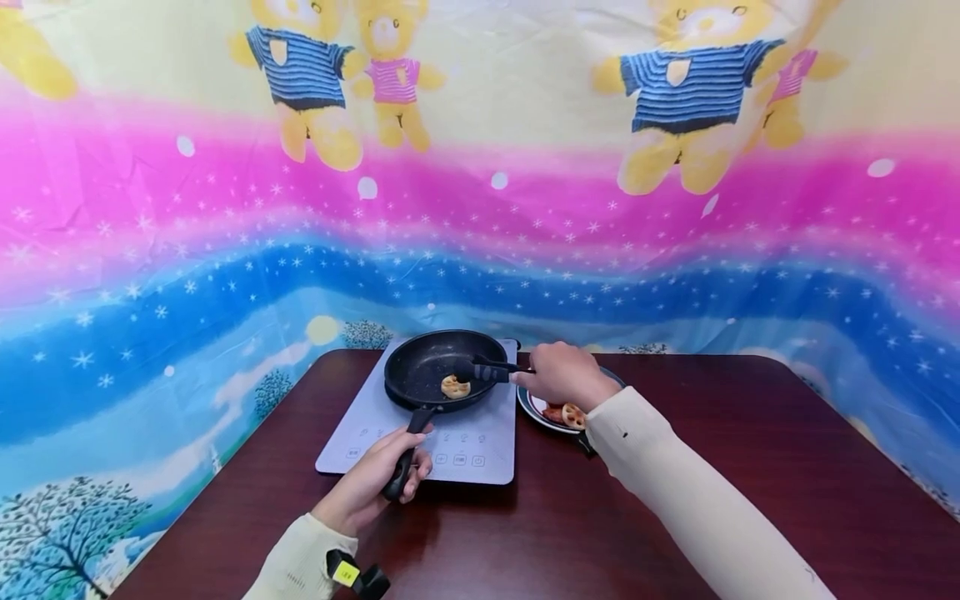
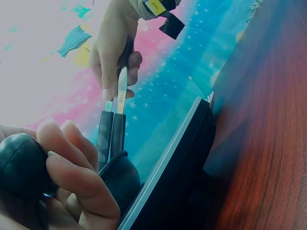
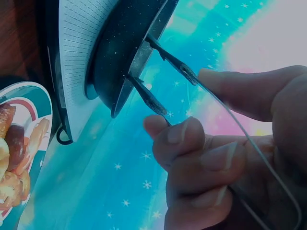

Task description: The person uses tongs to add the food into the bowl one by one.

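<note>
My left hand [image 1: 367,482] grips the black handle of a dark speckled frying pan [image 1: 412,358], its fingers curled round the grip's end [image 2: 21,165]. The pan rests on a white induction cooktop [image 1: 347,446]. A browned lotus root slice [image 1: 455,387] lies inside it, toward the near side. In my right hand [image 1: 566,375] is a pair of tongs [image 1: 491,372] with black tips, held between thumb and fingers. Those tips reach over the pan's right rim, close beside the slice; the right wrist view shows the tongs' two arms [image 3: 180,67] spread apart.
Right of the cooktop stands a plate [image 3: 44,103] with a teal and red rim, partly hidden by my right hand. It bears another lotus slice [image 1: 573,416] and several browned pieces of food [image 3: 14,146]. The dark red table [image 1: 750,467] backs onto a printed cloth [image 1: 480,283].
</note>
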`<state>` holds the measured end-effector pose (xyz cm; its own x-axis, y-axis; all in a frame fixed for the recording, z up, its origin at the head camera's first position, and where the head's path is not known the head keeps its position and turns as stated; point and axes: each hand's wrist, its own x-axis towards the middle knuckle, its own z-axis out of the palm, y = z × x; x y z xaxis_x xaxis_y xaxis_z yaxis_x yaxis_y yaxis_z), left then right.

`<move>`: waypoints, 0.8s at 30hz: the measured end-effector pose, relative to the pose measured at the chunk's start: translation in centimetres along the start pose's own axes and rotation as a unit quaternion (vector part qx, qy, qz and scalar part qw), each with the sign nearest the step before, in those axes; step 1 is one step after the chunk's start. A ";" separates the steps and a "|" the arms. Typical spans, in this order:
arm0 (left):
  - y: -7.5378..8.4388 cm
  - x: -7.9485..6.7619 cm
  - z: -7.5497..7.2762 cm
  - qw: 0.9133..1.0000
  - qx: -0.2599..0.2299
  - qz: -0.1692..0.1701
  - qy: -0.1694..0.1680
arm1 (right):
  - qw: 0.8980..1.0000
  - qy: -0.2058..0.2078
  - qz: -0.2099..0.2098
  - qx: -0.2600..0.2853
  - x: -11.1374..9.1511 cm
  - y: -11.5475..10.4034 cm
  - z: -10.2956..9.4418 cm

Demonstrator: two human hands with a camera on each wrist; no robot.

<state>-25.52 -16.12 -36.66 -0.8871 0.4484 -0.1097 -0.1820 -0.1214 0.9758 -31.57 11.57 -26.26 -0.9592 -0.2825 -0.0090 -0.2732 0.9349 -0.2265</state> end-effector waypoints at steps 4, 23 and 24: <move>-0.1 0.0 0.0 1.000 0.004 0.003 0.001 | 1.000 0.008 0.005 0.024 -0.7 1.1 0.1; -0.2 0.0 0.3 1.000 0.014 0.006 0.005 | 0.996 0.067 0.003 0.065 -7.3 9.5 -1.1; -0.2 0.0 0.3 1.000 0.014 0.006 0.004 | 0.996 0.065 0.003 0.064 -7.6 9.8 -1.2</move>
<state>-25.40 -15.83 -36.79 -0.8930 0.4392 -0.0987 -0.1590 -0.1026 0.9819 -27.05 23.12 -27.21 -0.9645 -0.2384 0.1135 -0.2634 0.8990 -0.3500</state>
